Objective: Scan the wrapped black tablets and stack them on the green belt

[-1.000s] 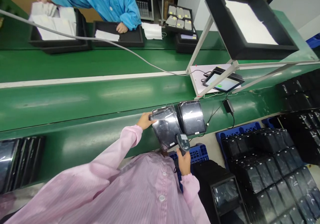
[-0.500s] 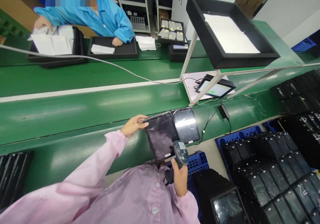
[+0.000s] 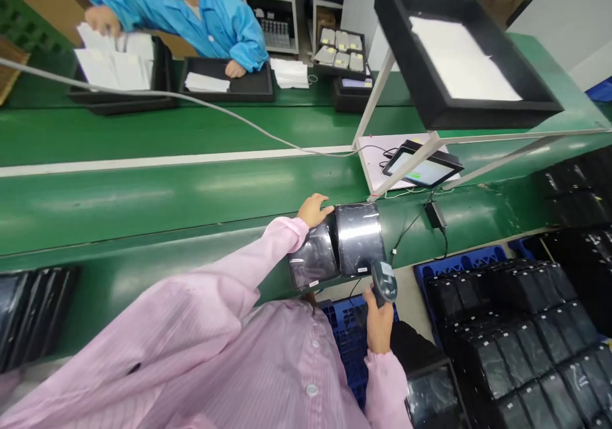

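Two flat black panels in glossy clear wrap lie side by side on the green bench, each with a small white label near its lower edge. My left hand (image 3: 315,211) is open at the top of the left panel (image 3: 313,260), thumb and fingers apart, fingertips close to the right panel's upper left corner. Whether it touches either panel I cannot tell. My right hand (image 3: 379,324) is wrapped round the handle of a barcode scanner (image 3: 384,282). The scanner's head is just off the lower right corner of the right panel (image 3: 359,238).
A tilted screen (image 3: 423,166) stands under a raised shelf bearing a black tray (image 3: 497,113). A power adapter (image 3: 435,215) and cables lie nearby. Wrapped black units (image 3: 507,340) are stacked on blue pallets at right. Across the bench, a blue-sleeved person handles white papers (image 3: 115,69).
My left hand has left the left panel's upper left corner and moved right along the top edge. My right hand has carried the scanner from the left panel to the right panel's corner.
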A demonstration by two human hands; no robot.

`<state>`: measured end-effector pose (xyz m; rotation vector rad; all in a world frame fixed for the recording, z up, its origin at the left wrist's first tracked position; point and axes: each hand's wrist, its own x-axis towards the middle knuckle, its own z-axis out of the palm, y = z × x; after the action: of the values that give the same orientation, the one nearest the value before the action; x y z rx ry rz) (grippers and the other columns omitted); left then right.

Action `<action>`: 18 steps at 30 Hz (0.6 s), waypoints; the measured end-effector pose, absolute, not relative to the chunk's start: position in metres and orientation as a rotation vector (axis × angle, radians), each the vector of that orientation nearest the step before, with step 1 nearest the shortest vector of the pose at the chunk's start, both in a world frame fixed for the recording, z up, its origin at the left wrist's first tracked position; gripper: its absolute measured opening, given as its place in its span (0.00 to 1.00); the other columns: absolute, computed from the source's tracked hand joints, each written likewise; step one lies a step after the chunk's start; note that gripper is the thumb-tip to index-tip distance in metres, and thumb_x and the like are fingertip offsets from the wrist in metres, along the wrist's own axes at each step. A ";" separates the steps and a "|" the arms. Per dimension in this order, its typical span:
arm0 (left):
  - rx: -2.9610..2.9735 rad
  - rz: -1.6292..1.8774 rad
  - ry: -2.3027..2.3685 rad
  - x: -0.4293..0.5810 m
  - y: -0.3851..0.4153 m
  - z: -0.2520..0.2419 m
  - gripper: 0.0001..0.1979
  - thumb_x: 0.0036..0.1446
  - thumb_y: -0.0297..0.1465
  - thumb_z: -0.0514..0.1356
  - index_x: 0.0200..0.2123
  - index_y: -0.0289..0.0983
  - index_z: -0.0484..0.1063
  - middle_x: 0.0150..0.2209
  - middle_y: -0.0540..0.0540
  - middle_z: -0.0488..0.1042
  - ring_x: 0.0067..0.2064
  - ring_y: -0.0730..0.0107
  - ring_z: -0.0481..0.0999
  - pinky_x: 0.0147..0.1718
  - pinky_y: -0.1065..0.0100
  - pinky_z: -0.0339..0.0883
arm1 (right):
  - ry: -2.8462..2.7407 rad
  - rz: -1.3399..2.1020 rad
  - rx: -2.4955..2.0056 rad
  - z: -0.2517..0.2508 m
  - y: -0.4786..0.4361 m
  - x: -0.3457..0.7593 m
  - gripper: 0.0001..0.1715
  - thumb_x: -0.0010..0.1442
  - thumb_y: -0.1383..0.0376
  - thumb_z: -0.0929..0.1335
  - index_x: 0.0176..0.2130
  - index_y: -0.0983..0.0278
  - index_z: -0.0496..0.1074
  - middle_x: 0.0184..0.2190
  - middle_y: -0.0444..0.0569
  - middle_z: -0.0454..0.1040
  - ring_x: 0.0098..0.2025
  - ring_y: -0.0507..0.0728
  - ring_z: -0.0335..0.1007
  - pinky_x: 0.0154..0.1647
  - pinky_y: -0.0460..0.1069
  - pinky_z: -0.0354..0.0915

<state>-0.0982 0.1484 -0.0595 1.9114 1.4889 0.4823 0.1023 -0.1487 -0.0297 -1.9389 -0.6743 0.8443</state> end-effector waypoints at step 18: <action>1.565 0.391 1.694 -0.213 0.066 -0.127 0.34 0.62 0.38 0.63 0.69 0.35 0.62 0.56 0.35 0.74 0.58 0.52 0.73 0.58 0.57 0.67 | -1.358 1.109 -2.315 -0.047 -0.204 -0.002 0.21 0.60 0.54 0.64 0.46 0.64 0.71 0.37 0.59 0.81 0.41 0.67 0.78 0.41 0.54 0.65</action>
<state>-0.2129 0.0663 -0.1269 1.5652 1.6938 0.3907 -0.0021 -0.2038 -0.0470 -2.3147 -1.3582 1.1095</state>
